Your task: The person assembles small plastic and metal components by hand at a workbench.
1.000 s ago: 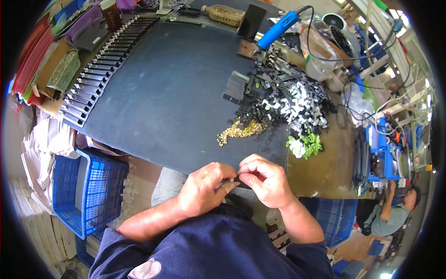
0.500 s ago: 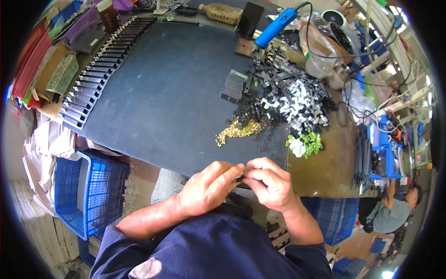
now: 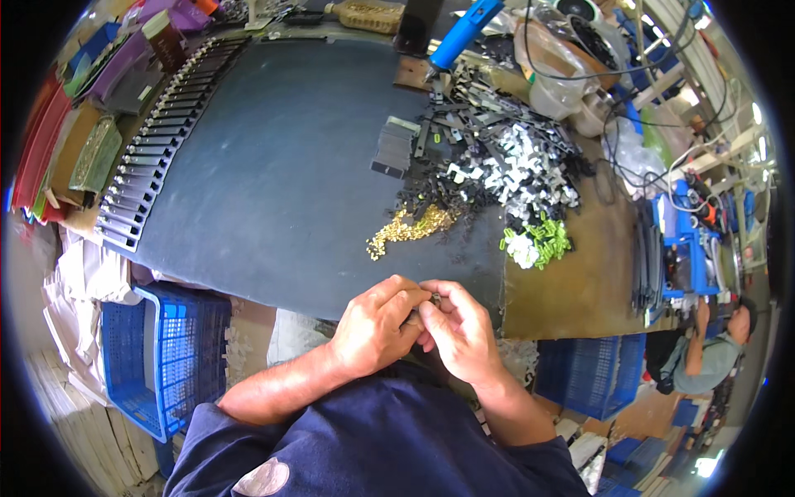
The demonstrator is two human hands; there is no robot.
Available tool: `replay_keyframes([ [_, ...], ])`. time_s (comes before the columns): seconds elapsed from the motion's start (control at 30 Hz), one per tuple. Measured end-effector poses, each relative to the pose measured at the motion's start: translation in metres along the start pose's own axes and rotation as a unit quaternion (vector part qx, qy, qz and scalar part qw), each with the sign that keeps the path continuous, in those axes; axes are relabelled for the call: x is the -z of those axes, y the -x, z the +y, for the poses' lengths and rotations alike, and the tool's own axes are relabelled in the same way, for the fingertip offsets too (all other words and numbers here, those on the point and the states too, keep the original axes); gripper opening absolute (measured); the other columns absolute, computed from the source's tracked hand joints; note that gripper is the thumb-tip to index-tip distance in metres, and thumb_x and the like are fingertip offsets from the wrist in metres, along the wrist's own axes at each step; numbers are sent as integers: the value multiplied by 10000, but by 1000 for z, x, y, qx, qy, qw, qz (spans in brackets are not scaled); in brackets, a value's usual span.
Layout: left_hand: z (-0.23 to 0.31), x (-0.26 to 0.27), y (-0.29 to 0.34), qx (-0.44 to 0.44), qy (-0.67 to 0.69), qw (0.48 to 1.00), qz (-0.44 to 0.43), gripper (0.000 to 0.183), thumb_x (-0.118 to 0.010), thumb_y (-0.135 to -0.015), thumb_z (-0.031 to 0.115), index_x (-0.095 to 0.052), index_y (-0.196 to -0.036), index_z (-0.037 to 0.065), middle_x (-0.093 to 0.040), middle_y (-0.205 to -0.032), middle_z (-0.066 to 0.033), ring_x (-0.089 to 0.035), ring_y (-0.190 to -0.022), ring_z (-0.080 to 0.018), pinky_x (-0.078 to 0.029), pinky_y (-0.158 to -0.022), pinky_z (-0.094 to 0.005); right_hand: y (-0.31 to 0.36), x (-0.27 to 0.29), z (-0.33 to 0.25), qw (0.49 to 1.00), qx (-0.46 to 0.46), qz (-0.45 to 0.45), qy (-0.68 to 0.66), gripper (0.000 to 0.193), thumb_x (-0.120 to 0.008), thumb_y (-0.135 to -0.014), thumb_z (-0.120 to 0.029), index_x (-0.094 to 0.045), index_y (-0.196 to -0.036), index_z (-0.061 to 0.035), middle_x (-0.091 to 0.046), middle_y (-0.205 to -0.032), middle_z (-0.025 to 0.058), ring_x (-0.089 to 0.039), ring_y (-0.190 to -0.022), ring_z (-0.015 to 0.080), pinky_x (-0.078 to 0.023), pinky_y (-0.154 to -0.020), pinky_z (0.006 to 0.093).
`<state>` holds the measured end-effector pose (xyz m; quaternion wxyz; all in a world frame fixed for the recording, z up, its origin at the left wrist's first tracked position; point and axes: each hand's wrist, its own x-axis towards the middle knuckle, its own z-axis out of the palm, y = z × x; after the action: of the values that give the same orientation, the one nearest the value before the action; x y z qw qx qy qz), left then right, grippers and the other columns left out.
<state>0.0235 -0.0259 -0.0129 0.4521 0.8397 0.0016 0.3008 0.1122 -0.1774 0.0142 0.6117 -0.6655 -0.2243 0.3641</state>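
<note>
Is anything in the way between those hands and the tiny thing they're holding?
No, nothing visible: the left hand and right hand meet around the small part, though their fingers hide most of it.

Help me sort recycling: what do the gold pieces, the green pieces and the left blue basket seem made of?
Gold pieces: probably metal, perhaps brass, shiny, with bright glints.
Green pieces: likely plastic, bright even colour; too small to judge the finish.
Blue basket: most likely moulded plastic, slightly glossy, with regular openings through its walls.
</note>
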Motion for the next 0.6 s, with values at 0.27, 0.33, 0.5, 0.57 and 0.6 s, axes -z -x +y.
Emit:
replay_keyframes([
  [0.27,-3,3,-1,-27,-76,997,-3,332,-773,-765,-14,-675,-1080,26,-718,-1016,-139,-728,-821,-317,-619,-685,-404,-3,-5,2,1000,6,-21,-8,350,-628,-1061,-61,-527,-1387,15,-650,-948,36,-626,-755,59,-539,-667,229],
  [0.33,1,8,0,-36,-81,996,-8,350,-763,-745,-18,-676,-1081,27,-721,-1027,-140,-727,-821,-316,-620,-685,-401,-3,-3,7,999,19,-50,-6,386,-629,-1063,-63,-494,-1416,17,-630,-930,25,-612,-763,58,-535,-687,235],
  [0.5,2,6,-1,-46,-106,993,-7,381,-768,-727,-19,-683,-1096,26,-720,-1047,-133,-731,-868,-310,-623,-729,-401,-4,2,5,994,27,-84,-67,425,-667,-1042,-65,-491,-1418,26,-619,-924,17,-608,-765,80,-529,-697,250],
  [0.57,5,5,-3,-54,-104,993,2,358,-737,-724,-39,-683,-1072,25,-724,-1025,-142,-729,-832,-310,-618,-702,-399,-7,9,9,991,4,-89,-99,414,-673,-1039,-68,-506,-1407,26,-629,-925,24,-619,-768,85,-533,-699,251],
  [0.6,6,4,-4,-57,-103,993,-1,358,-737,-724,-39,-683,-1072,25,-724,-1025,-142,-729,-832,-310,-618,-702,-399,-8,12,10,986,-20,-101,-131,403,-678,-1036,-71,-522,-1395,25,-639,-925,30,-629,-770,89,-537,-701,253],
])
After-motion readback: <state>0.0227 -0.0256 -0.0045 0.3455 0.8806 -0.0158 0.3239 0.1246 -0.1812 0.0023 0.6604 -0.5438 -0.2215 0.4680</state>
